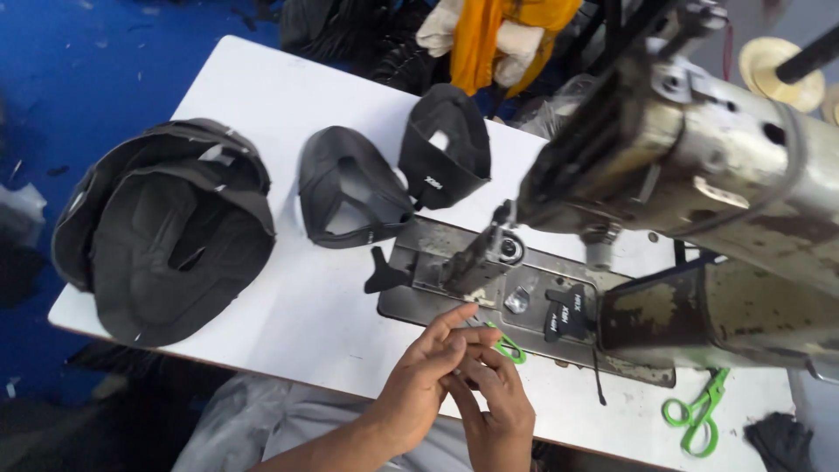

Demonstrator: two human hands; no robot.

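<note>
My left hand (426, 376) and my right hand (498, 398) are pressed together at the front edge of the white table (288, 297), just in front of the sewing machine's metal plate (437, 301). Between the fingers sits a small green-handled thread snipper (509, 348); which hand grips it I cannot tell. The needle and presser foot (476, 258) stand just beyond my fingertips. A small black fabric piece (568, 313) lies on the plate to the right. Two black padded liner pieces (350, 188) (446, 149) lie behind the plate.
A stack of larger black padded liners (166, 227) fills the table's left end. The worn metal sewing machine body (717, 175) looms on the right. Green-handled scissors (696, 415) lie at the front right. Orange and white cloth (498, 35) is piled at the back; the floor is blue.
</note>
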